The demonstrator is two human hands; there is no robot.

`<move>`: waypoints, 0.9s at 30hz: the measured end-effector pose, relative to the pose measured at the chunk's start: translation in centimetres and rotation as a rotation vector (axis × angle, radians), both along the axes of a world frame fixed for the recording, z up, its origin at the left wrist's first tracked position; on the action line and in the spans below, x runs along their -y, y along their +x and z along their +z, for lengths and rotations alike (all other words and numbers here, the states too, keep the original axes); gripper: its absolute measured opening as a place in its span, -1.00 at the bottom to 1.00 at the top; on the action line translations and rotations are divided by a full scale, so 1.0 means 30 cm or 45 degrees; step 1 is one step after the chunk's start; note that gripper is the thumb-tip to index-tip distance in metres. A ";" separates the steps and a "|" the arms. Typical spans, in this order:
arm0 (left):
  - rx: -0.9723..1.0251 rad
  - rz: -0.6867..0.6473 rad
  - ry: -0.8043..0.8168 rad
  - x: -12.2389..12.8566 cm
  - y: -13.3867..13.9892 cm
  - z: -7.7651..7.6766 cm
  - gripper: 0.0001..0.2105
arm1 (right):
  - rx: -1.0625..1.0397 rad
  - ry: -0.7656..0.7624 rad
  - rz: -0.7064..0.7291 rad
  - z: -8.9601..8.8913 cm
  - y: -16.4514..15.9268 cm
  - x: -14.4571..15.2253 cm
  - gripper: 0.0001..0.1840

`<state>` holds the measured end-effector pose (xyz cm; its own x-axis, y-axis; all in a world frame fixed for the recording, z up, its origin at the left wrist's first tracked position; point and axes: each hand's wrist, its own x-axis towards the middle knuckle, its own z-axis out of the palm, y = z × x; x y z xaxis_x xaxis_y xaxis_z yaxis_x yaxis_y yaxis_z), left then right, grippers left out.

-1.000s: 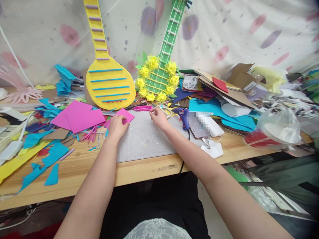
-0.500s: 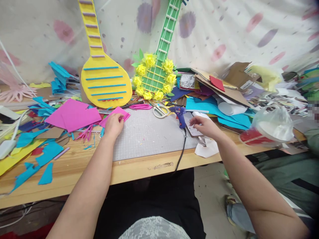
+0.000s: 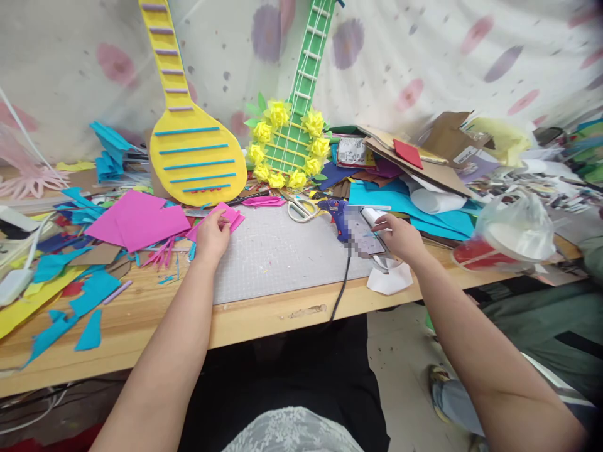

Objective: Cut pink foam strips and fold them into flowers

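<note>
My left hand [image 3: 213, 236] rests at the near edge of a folded magenta sheet [image 3: 234, 218], its fingers loosely bent over the paper and not closed on it. Over the right side of a phone [image 3: 375, 242] hovers my right hand [image 3: 400, 236], fingers stretched out and holding nothing; whether a fingertip touches the screen I cannot tell. A blue glue gun [image 3: 338, 218] lies beside the phone, with its black cord running off the table's front edge. Scissors with pale handles [image 3: 303, 211] lie at the back of the grey cutting mat [image 3: 276, 251].
Behind the mat stand a yellow paper guitar [image 3: 198, 157] and a green one [image 3: 301, 125] ringed with yellow flowers. Magenta sheets [image 3: 151, 226] and blue scraps [image 3: 97, 292] cover the left. Cardboard [image 3: 419, 160] and a bagged red cup [image 3: 485, 251] are right; a person sits there.
My right hand has shifted slightly right over the phone, its fingers straighter. My left fingers have loosened a little on the magenta sheet. The view has moved slightly.
</note>
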<state>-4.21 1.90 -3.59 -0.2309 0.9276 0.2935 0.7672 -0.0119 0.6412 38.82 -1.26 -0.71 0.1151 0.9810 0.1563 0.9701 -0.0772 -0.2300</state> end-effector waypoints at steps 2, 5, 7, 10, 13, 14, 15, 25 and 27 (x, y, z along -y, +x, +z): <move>0.038 0.019 0.006 0.001 0.003 0.004 -0.59 | 0.025 0.011 0.010 -0.006 0.007 0.001 -0.54; 0.071 0.037 0.037 0.003 0.008 0.008 -0.55 | 0.053 0.020 0.013 -0.005 0.019 0.009 -0.54; 0.074 0.047 0.050 0.005 0.010 0.011 -0.53 | 0.051 0.017 0.010 -0.003 0.024 0.015 -0.54; 0.076 0.053 0.046 0.010 0.013 0.015 -0.51 | 0.043 0.022 0.031 0.001 0.026 0.017 -0.53; 0.076 0.080 0.023 0.017 0.013 0.022 -0.50 | 0.058 0.022 0.070 0.002 0.025 0.012 -0.53; 0.065 0.101 0.015 0.019 0.012 0.025 -0.50 | 0.064 0.018 0.078 0.002 0.025 0.010 -0.54; 0.049 0.125 0.011 0.021 0.012 0.027 -0.51 | 0.070 0.014 0.085 0.003 0.024 0.009 -0.54; -0.035 0.284 -0.035 0.028 0.009 0.036 -0.51 | 0.091 -0.032 0.102 0.009 0.029 0.030 -0.61; -0.020 0.282 -0.037 0.028 0.011 0.037 -0.52 | 0.101 -0.017 0.117 0.008 0.031 0.029 -0.60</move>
